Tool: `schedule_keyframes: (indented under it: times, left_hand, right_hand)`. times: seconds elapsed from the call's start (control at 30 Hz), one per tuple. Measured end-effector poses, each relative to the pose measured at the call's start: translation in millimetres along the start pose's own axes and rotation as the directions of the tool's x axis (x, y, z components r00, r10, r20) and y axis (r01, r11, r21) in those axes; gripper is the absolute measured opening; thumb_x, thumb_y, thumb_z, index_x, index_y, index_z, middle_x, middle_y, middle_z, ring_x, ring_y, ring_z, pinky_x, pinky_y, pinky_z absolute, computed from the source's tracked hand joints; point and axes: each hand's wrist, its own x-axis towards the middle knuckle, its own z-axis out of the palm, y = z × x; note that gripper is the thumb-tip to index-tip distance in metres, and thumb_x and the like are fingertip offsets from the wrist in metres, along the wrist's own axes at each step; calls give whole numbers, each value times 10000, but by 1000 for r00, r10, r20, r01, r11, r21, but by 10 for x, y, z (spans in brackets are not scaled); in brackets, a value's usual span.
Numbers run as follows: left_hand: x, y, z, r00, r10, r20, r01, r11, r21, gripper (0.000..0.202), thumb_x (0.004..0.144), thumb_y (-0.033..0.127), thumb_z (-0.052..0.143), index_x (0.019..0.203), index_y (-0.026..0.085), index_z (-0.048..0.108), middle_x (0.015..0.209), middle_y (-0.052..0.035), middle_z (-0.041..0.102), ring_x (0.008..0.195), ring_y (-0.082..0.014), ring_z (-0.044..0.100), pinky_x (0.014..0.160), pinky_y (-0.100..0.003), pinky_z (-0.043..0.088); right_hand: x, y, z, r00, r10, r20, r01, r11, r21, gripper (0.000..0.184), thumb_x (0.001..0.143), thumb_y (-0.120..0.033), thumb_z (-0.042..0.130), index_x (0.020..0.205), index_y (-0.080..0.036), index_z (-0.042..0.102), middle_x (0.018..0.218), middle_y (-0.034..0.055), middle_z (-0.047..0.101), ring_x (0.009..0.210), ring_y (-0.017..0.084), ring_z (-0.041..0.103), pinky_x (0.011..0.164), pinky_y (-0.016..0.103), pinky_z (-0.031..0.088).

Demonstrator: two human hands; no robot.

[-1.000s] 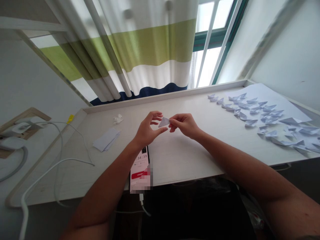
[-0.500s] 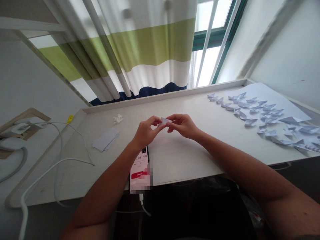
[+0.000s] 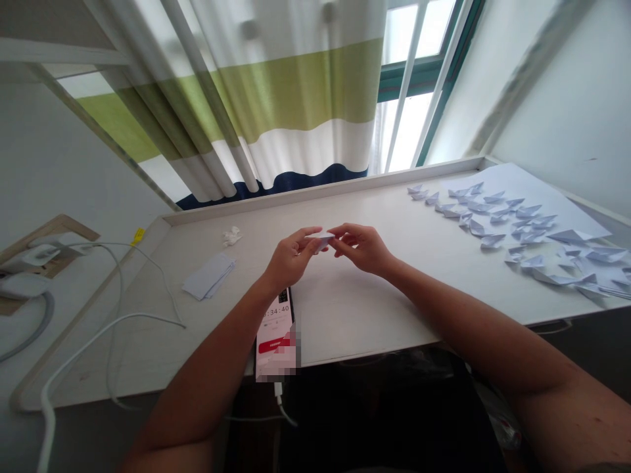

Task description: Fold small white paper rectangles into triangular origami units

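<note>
Between my two hands is a small piece of folded white paper (image 3: 324, 240), held just above the middle of the table. My left hand (image 3: 292, 255) pinches its left side with thumb and fingers. At its right end, the thumb and fingertips of my right hand (image 3: 362, 246) close on the paper. Fingers cover part of it, so its full shape is hidden. Below my left wrist lies a phone (image 3: 276, 335) with a lit screen, partly under the forearm.
Many small folded paper boats (image 3: 497, 213) spread over the right of the white table (image 3: 365, 315), some on a large white sheet (image 3: 547, 190). To the left are stacked paper slips (image 3: 210, 276), a crumpled paper (image 3: 231, 236) and white cables (image 3: 133, 316).
The folded paper has turned in my fingers and shows a different face. My left fingers have shifted a little around it; my right hand has hardly moved.
</note>
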Motion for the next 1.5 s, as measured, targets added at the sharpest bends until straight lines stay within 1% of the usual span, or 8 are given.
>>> schedule_keyframes:
  times: [0.17,0.3,0.43,0.77,0.97,1.27,1.4,1.5]
  left_hand:
    - [-9,-23,32,999,18,51,-25,989,145,393,1050,450,651,1360,223,733,1038,-86,849,946,-234,810,861,-369,615]
    - [4,-49,64,998,-56,41,57,998,-15,451,1009,491,714,1349,194,710,896,-69,832,807,-218,800,766,-339,609]
    - [12,-36,113,997,-71,1,70,987,-146,469,968,511,769,1293,177,722,830,-54,813,771,-203,785,752,-327,607]
    - [-51,57,132,999,-41,-6,41,998,38,357,954,377,781,1268,211,746,935,-62,854,884,-238,818,883,-376,619]
    - [-29,49,132,998,-66,-20,64,996,-70,229,961,294,706,1155,181,751,853,-59,833,802,-215,802,801,-368,636]
    - [40,98,54,957,-272,-102,202,875,-440,240,846,365,831,919,160,731,824,-53,808,784,-209,801,866,-424,666]
    - [30,86,46,968,-229,-107,168,900,-403,374,762,408,955,863,159,694,828,-52,814,817,-213,811,893,-405,650]
    - [18,89,60,969,-217,-119,162,918,-361,472,690,411,1012,871,166,652,819,-61,825,850,-241,825,864,-392,640]
  right_hand:
    - [-27,13,46,996,-91,-19,87,985,-151,273,1000,-446,684,1078,-211,803,907,69,810,732,197,766,699,365,660]
    - [-22,26,65,991,-133,8,132,969,-210,258,1006,-444,664,1057,-227,793,925,69,794,763,199,750,724,372,658]
    - [-14,-17,92,996,-82,-22,72,953,-293,254,993,-468,693,1049,-227,749,931,69,771,753,198,730,672,350,621]
    - [-26,-74,200,992,39,-119,-89,891,-446,68,918,-259,690,905,-243,625,793,23,767,661,195,699,645,303,493]
    - [-21,-32,215,991,18,-131,-80,870,-487,115,882,-176,689,972,-246,698,867,32,795,706,209,710,683,322,509]
    - [-53,-45,126,969,-247,19,222,832,-508,300,1059,-285,557,1224,-248,804,1084,107,804,921,239,736,770,375,587]
    - [-46,-31,98,959,-278,57,272,843,-464,285,1050,-320,598,1213,-242,818,1100,126,802,981,273,736,819,416,604]
    - [-27,-31,108,975,-220,-26,201,927,-315,259,1046,-426,650,1139,-245,811,1083,115,801,985,269,750,890,443,623]
